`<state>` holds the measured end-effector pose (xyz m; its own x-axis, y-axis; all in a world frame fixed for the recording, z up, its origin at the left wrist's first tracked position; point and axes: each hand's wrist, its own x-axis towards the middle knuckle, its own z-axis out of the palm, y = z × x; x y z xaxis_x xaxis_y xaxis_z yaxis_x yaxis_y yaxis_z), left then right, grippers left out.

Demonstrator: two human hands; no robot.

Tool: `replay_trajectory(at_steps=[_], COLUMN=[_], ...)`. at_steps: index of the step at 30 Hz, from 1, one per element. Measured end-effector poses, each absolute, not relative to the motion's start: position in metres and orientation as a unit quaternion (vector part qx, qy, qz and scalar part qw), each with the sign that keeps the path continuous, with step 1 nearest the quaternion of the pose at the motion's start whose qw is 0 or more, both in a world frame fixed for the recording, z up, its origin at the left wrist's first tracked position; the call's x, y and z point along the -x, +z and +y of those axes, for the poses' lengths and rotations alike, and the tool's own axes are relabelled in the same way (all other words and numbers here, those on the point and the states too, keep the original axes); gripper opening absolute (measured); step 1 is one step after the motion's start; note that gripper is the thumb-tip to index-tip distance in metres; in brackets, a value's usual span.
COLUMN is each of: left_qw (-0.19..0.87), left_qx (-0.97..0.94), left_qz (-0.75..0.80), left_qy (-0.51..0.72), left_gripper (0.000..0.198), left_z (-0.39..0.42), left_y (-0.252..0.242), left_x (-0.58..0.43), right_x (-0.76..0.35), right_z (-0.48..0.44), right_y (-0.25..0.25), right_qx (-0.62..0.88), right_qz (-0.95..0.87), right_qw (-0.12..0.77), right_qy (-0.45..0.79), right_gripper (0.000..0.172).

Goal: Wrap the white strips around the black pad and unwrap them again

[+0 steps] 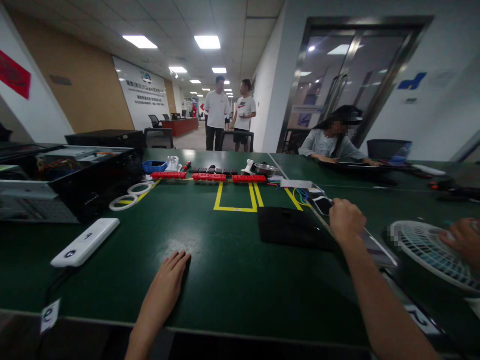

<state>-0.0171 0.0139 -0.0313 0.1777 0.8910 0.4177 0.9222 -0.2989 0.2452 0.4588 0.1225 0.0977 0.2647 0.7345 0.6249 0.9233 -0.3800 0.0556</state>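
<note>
My left hand (169, 277) lies flat on the green table (225, 280), fingers together and stretched out, holding nothing. On the right, my right hand (347, 220) is closed at the near end of a dark phone-like object (321, 204) with a white patch; whether its fingers grip that object cannot be made out. Left of this hand a black flat panel (290, 227) lies on the table. Beyond it are coloured wires (301, 196) and a pale strip (299, 184). Yellow tape (236, 209) marks a rectangle on the tabletop.
An open computer case (101, 182) and a white power bank-like box (87, 242) stand left. Red bars (209, 177) line the middle. Another person's hand (465, 240) touches a fan (431, 250) at right. A seated person (333, 137) is across the table; two people stand behind.
</note>
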Motion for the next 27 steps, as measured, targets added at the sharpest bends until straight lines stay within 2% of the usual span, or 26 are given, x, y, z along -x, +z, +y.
replay_trajectory(at_steps=[4,8,11,16,24,27], left_qw=[0.035,0.029,0.024,0.028,0.024,0.028], left_qx=[0.768,0.77,0.765,0.768,0.764,0.766], left_qz=[-0.59,-0.589,-0.593,-0.588,-0.595,-0.595], left_qy=[-0.248,-0.246,-0.252,-0.251,-0.249,-0.243], left_gripper=[0.039,0.039,0.039,0.039,0.038,0.038], left_z=[0.015,0.016,0.015,0.015,0.013,0.013], left_y=[-0.034,-0.034,-0.033,-0.031,-0.029,-0.028], left_x=[0.019,0.02,0.019,0.018,0.017,0.017], right_x=[-0.462,-0.455,-0.44,-0.427,-0.448,-0.446], right_z=[0.125,0.13,0.136,0.143,0.145,0.142], right_y=[0.092,0.091,0.087,0.068,0.057,0.058], right_qx=[0.769,0.719,0.654,0.595,0.621,0.638], right_qz=[-0.563,-0.624,-0.716,-0.798,-0.779,-0.763], right_qw=[0.12,0.149,0.166,0.09,0.021,-0.004], right_qy=[-0.278,-0.266,-0.179,-0.024,0.078,0.104], right_gripper=[0.033,0.032,0.033,0.031,0.066,0.073])
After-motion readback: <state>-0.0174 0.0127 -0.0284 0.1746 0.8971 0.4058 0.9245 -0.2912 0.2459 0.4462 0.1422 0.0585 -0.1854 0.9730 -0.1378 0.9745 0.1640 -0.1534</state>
